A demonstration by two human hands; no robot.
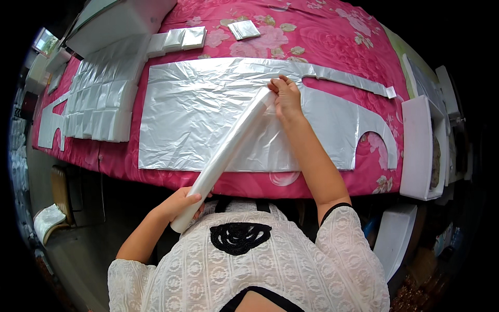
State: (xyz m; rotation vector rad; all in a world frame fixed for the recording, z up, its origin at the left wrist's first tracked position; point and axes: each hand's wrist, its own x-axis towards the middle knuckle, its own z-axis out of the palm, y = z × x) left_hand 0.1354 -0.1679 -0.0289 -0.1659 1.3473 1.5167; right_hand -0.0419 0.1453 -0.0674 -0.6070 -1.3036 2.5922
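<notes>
A long, narrow roll of whitish plastic film [221, 156] slants across the front of the table, its lower end past the edge and close to my body. My left hand [185, 204] is wrapped round that lower end. At the far end, the fingers of my right hand [287, 96] pinch the film near its tip. Beneath it lies a flat, shiny silver-white plastic vest bag [187, 114], creased, with its handle cutouts toward the right. Whether this is one sheet or a stack I cannot tell.
Rows of folded plastic packets [101, 104] are piled at the left, with a white box [117, 26] behind. A small packet [243, 29] lies farther back on the pink floral tablecloth [332, 31]. White foam boxes [418, 148] stand at the right edge. A chair [61, 192] is at lower left.
</notes>
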